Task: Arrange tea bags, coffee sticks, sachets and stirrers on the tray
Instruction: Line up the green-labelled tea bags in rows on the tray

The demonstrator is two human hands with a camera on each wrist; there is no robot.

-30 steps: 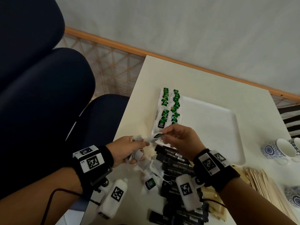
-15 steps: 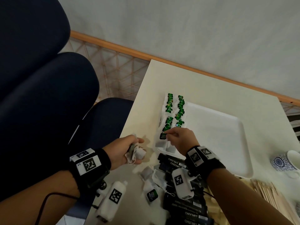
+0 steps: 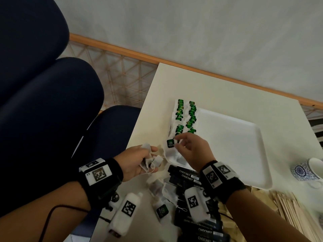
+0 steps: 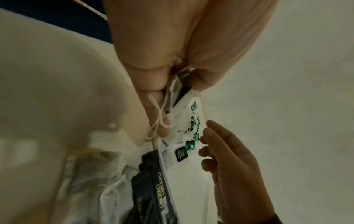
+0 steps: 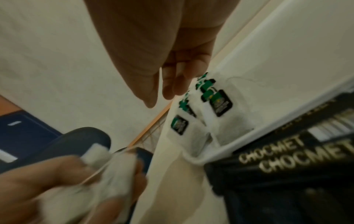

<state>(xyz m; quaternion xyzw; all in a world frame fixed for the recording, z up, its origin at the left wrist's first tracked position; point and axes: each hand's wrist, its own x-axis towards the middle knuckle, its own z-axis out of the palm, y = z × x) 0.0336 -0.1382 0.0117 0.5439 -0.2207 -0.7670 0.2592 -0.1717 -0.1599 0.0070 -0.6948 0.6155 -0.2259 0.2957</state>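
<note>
A white tray point(image 3: 236, 147) lies on the cream table point(image 3: 174, 81). Two columns of tea bags with green tags point(image 3: 186, 117) run along its left edge. My right hand point(image 3: 177, 142) hovers over the tray's near-left corner with relaxed, parted fingers point(image 5: 170, 89) and holds nothing. The nearest tea bag point(image 3: 171, 143) lies just below its fingertips. My left hand point(image 3: 148, 155) is left of the tray and grips a bunch of tea bags point(image 3: 154, 162) with loose strings point(image 4: 159, 118). Black coffee sticks point(image 3: 187, 174) lie in a heap at the tray's near edge.
Loose tea bags point(image 3: 160, 188) lie on the table between my forearms. Wooden stirrers point(image 3: 290, 205) are piled at the near right. A blue-patterned cup point(image 3: 305, 170) stands right of the tray. A dark blue chair point(image 3: 52, 102) is off the table's left edge.
My right hand took a tea bag from the left hand, carried it onto the tray's near-left corner and let it go. The left hand still holds its bunch.
</note>
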